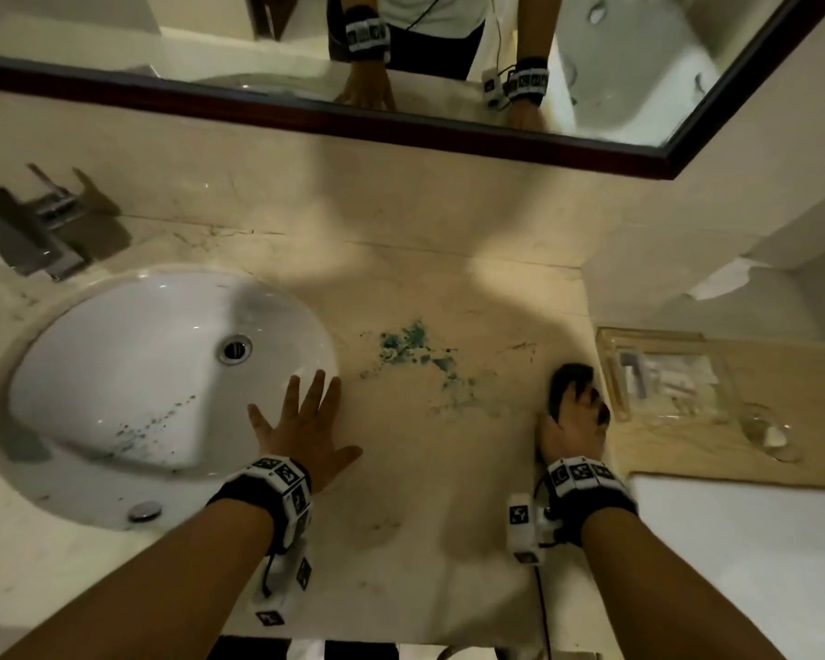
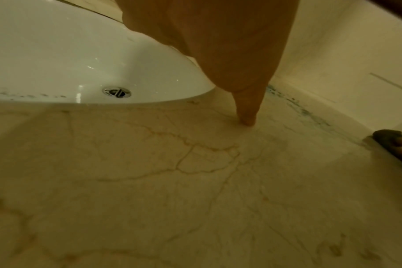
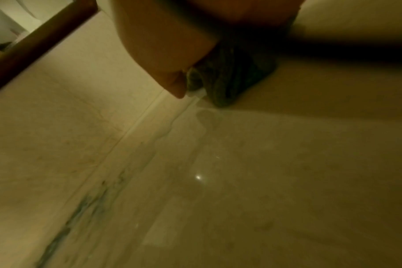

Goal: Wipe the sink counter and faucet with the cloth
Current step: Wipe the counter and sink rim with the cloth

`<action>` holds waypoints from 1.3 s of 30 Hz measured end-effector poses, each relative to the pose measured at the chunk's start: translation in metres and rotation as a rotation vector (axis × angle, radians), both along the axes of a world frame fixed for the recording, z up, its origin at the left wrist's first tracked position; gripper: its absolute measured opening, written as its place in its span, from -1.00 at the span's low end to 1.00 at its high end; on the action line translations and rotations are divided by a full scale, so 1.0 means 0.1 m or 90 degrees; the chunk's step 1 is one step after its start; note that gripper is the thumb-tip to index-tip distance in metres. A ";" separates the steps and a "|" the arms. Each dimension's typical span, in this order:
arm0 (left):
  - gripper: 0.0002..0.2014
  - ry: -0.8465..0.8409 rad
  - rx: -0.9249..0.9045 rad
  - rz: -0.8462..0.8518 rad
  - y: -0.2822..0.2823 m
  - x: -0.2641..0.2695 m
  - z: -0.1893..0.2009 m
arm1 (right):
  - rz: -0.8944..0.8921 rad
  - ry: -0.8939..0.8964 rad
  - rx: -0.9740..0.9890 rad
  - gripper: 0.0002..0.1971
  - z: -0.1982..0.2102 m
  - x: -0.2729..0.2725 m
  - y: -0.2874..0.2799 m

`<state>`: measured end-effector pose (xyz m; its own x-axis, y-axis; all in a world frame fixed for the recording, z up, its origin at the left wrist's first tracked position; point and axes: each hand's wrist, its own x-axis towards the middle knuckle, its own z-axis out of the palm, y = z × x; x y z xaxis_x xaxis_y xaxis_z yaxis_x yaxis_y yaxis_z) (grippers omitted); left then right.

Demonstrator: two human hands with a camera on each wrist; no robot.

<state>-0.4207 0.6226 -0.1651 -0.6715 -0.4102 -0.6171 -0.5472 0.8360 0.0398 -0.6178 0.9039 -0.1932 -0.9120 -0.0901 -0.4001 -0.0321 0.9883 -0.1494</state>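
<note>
Marble counter (image 1: 425, 288): right hand (image 1: 573, 433) presses dark cloth (image 1: 565, 381) (fingers curled over it) beside tray (image 1: 606, 345); left hand (image 1: 306, 428) spread flat by sink (image 1: 115, 354); blue stain (image 1: 408, 347) between.

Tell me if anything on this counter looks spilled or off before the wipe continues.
Yes: blue-green specks are scattered over the counter between the sink and the cloth under the right hand. Similar specks dot the basin. Left hand rests flat.

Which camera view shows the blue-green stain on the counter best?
The head view: the blue-green stain lies whole, between sink and cloth. Left wrist shows only a thin distant streak; right wrist a blurred smear.
</note>
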 end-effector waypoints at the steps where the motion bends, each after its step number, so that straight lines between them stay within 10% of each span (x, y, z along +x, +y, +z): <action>1: -0.01 -0.010 -0.002 0.013 0.01 0.00 0.00 | 0.025 0.013 -0.003 -0.30 0.01 0.00 -0.05; 12: 0.20 0.006 -0.003 0.076 0.06 -0.18 0.08 | 0.331 -0.127 -0.157 -0.33 0.16 0.67 -0.91; 15: 0.19 -0.006 0.011 0.105 0.07 -0.17 0.08 | 0.237 -0.216 -0.288 -0.41 0.36 0.57 -0.78; 22: 0.26 -0.014 0.025 0.114 0.05 -0.24 0.10 | -0.135 0.015 -0.523 -0.73 0.77 -0.08 0.06; 26: 0.30 -0.002 0.028 0.103 0.02 -0.29 0.10 | -0.214 0.090 -0.439 -0.58 0.53 -0.40 0.36; 32: 0.29 -0.001 0.024 0.094 0.02 -0.30 0.10 | 0.010 0.072 -0.109 -0.34 -0.01 -0.55 0.19; 39: 0.38 -0.032 -0.002 0.030 -0.01 -0.47 0.15 | 0.174 0.053 -0.023 -0.34 -0.03 -0.56 -0.18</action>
<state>-0.4677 0.6216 -0.1500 -0.6192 -0.4434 -0.6480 -0.5877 0.8090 0.0081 -0.6739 0.8856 -0.1966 -0.8817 -0.3492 -0.3172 -0.3096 0.9357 -0.1693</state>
